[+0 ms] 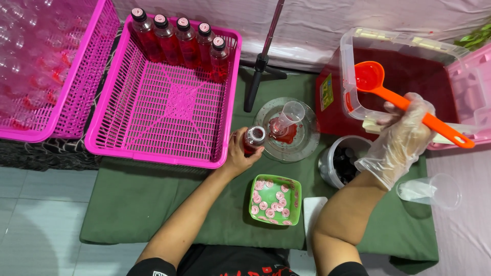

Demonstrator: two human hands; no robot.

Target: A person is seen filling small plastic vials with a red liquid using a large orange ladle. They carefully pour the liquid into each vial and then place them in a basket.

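bottles (179, 38) in basket (153, 138), funnel (289, 115) right

The person wore a black short-sleeved top with red print at the chest, both forearms bare, the left hand (239, 153) ungloved, while the right hand (401, 138) was covered by a loose, crinkled, clear plastic glove that ended at the wrist.

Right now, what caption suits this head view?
Gloved right hand lifts orange plastic ladle; bare left hand grips small open bottle.
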